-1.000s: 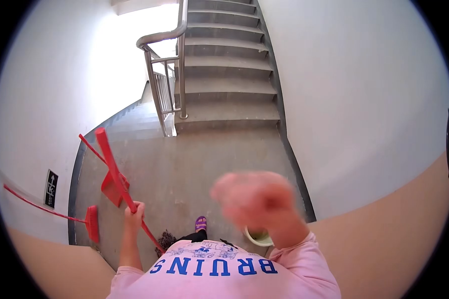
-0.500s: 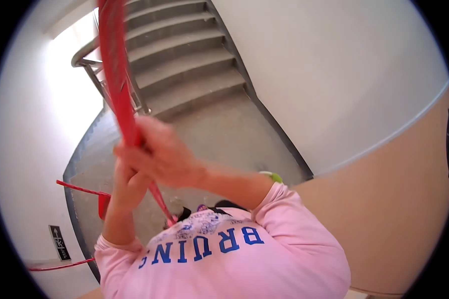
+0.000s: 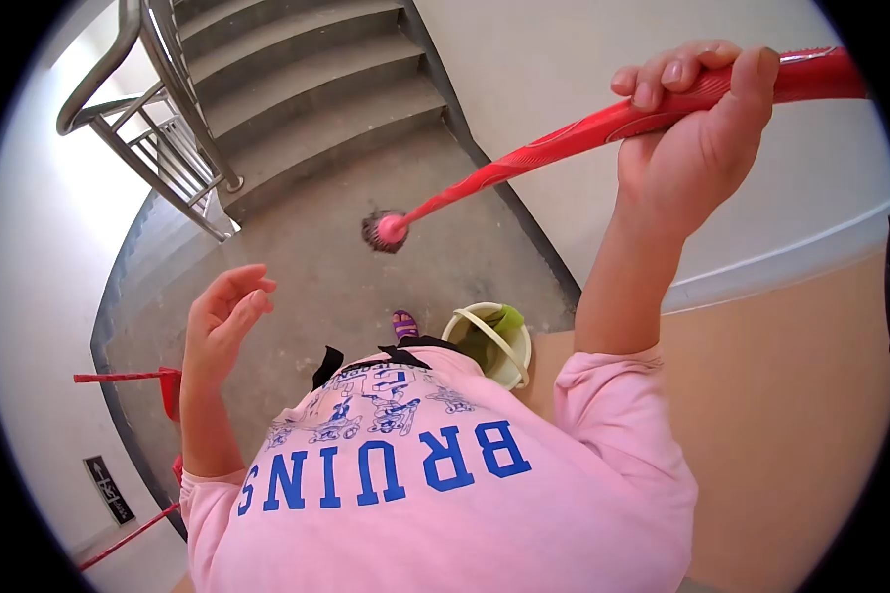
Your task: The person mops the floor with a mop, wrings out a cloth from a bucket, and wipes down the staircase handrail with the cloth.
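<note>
Mop (image 3: 564, 143) with long red patterned handle, pink socket and dark grey strands: held aslant over the grey concrete floor (image 3: 307, 272), handle wrapped by the curled grip of the right hand (image 3: 697, 133). Left hand (image 3: 224, 321): raised, grip loosely spread, well apart from the mop. Round white bucket (image 3: 507, 372) with green contents: placed near a purple sandal (image 3: 403, 325).

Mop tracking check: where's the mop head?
Head view, upper left of centre: the mop head, at the red handle's far end, shows between the stairs and purple sandal.
</note>
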Motion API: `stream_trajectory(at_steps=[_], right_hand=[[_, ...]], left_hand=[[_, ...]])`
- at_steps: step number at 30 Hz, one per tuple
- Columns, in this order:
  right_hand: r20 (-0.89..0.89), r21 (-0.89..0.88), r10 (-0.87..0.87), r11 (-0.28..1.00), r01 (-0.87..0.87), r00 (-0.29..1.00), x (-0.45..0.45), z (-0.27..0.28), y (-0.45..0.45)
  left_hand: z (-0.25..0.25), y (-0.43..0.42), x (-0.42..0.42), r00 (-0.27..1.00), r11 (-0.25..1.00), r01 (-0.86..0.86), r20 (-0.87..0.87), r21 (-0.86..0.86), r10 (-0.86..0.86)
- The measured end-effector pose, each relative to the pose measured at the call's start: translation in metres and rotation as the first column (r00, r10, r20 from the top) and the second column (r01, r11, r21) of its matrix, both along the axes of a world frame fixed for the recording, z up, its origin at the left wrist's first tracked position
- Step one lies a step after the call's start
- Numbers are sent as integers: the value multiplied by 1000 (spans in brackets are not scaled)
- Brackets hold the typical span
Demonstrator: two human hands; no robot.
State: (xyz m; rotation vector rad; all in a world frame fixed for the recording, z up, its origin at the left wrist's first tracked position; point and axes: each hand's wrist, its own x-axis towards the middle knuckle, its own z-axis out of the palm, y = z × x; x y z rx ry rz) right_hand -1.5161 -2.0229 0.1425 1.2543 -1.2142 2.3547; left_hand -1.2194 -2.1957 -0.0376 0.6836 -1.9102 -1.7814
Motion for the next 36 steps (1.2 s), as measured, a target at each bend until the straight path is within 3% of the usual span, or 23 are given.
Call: stream_trajectory(at_steps=[7,8,14,18,21,23,24,25,26,27,28,30,34,36], right_hand=[[45,34,-336,942,335,941,-84,-1,-19],[46,12,-264,964,264,963,-108,-1,-16],[77,37,-455,890,454,887,-224,-22,-19],[91,168,-637,767,619,765,-288,-34,-19],[135,264,-793,607,750,594,-332,-56,-22],[162,371,-857,512,775,489,-379,-100,-5],[54,472,-919,368,801,390,-424,-141,16],[35,557,-939,302,774,342,-433,-168,21],[29,733,-924,280,620,382,-457,-207,40],[-50,840,-929,159,519,366,-456,-228,47],[-7,859,-930,184,478,369,-455,-252,55],[-63,908,-972,37,417,224,-452,-260,60],[-58,942,-983,4,337,174,-482,-262,74],[-14,941,-998,7,339,58,-503,-274,94]], left_hand=[[-30,-23,-45,991,996,-79,114,32,74],[-33,-24,-50,987,994,-96,137,43,89],[-63,-37,-78,957,988,-151,253,18,141],[-77,-54,-98,941,988,-155,307,12,144],[-79,-68,-116,942,987,-154,308,41,134],[-93,-70,-123,920,985,-166,367,43,139],[-100,-73,-130,917,987,-158,377,37,133],[-106,-74,-137,922,986,-152,370,69,116],[-113,-72,-140,924,984,-149,369,101,102],[-116,-68,-146,915,989,-128,394,78,88],[-118,-63,-150,901,992,-114,427,58,79],[-109,-52,-165,874,998,-57,484,17,42],[-121,-53,-173,835,999,-7,550,35,-14],[-128,-47,-172,797,1000,6,603,10,-10]])
